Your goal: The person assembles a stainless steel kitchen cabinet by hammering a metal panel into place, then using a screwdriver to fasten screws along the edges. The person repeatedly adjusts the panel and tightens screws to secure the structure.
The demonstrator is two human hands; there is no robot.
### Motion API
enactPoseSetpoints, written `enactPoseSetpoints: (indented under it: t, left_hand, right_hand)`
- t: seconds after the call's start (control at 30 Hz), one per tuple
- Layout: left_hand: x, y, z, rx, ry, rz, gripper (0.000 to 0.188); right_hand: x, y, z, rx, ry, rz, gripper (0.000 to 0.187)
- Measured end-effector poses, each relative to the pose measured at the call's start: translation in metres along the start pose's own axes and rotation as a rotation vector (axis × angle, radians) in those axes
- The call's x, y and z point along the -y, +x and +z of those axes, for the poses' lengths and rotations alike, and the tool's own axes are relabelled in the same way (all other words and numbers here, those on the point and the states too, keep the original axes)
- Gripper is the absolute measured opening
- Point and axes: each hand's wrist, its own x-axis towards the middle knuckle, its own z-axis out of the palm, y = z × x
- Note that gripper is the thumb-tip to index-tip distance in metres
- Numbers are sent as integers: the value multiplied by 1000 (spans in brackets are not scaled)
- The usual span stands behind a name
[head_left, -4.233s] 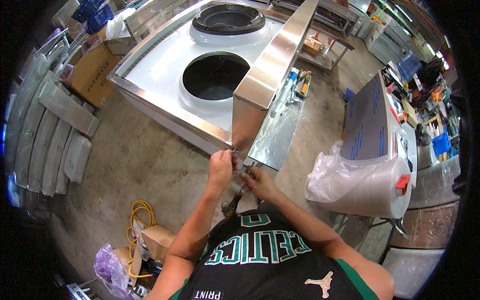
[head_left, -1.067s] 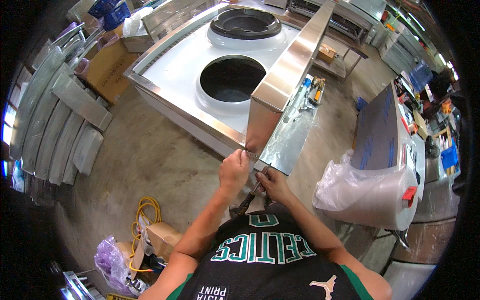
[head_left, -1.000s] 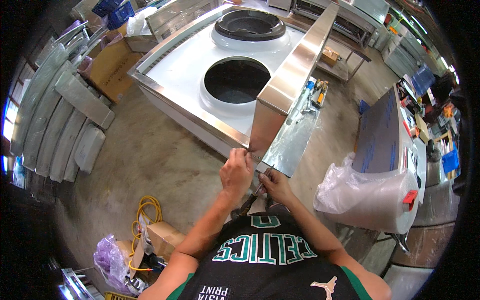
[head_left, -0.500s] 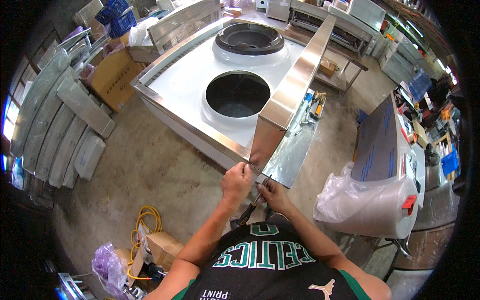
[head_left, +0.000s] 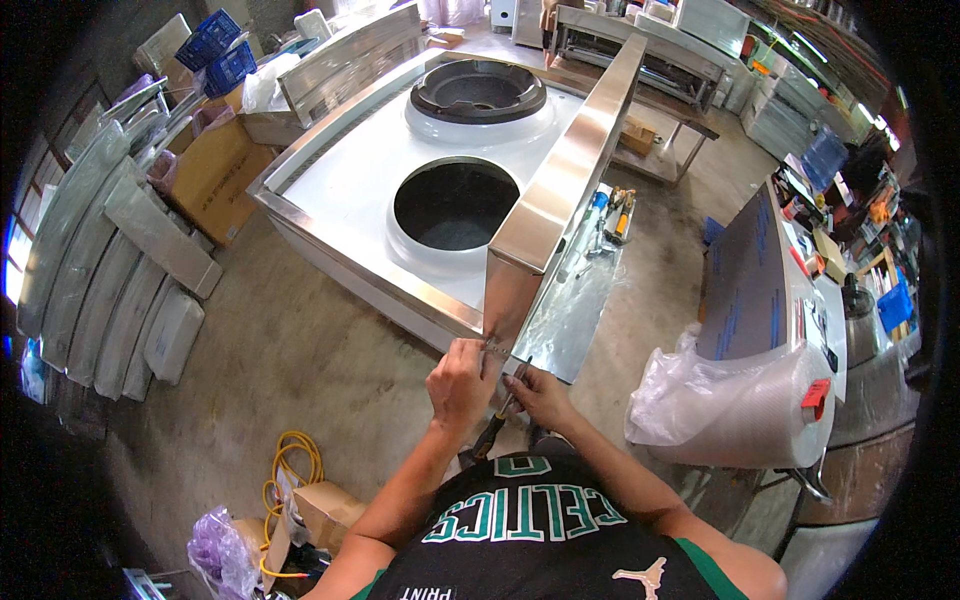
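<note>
A white-topped wok stove point(head_left: 345, 215) with steel edging stands before me. One round opening point(head_left: 457, 204) is bare, and a black burner ring point(head_left: 478, 92) sits in the farther one. Along its right side runs a tall steel panel point(head_left: 560, 190). My left hand point(head_left: 460, 385) is closed in a pinch at the panel's near lower end; whatever is between its fingertips is hidden. Just right of it, my right hand point(head_left: 542, 398) grips a screwdriver point(head_left: 488, 437) by the shaft, its black and yellow handle hanging down toward me.
Hand tools lie on a steel shelf point(head_left: 575, 310) beside the panel. At right, a roll of bubble wrap point(head_left: 735, 415) stands by a cluttered worktable point(head_left: 745, 275). Wrapped steel parts point(head_left: 90, 270) lean at left. A yellow cord point(head_left: 290, 450) lies on the floor. Another person's arm point(head_left: 548, 30) shows far back.
The view has shifted slightly, so the stove sits a little farther left and lower. Both hands stay at the panel's end, the screwdriver still in my right. A person's arm has appeared at the back.
</note>
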Motion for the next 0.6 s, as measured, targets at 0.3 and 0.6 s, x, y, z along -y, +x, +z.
enactPoseSetpoints:
  t: [0.3,0.6]
  left_hand:
    - [36,6,25,358,-838,-672,25]
    - [31,3,28,129,-546,-447,22]
  right_hand:
    - [4,-4,-3,10,-74,38,24]
    - [-8,-4,-3,-51,-39,3,31]
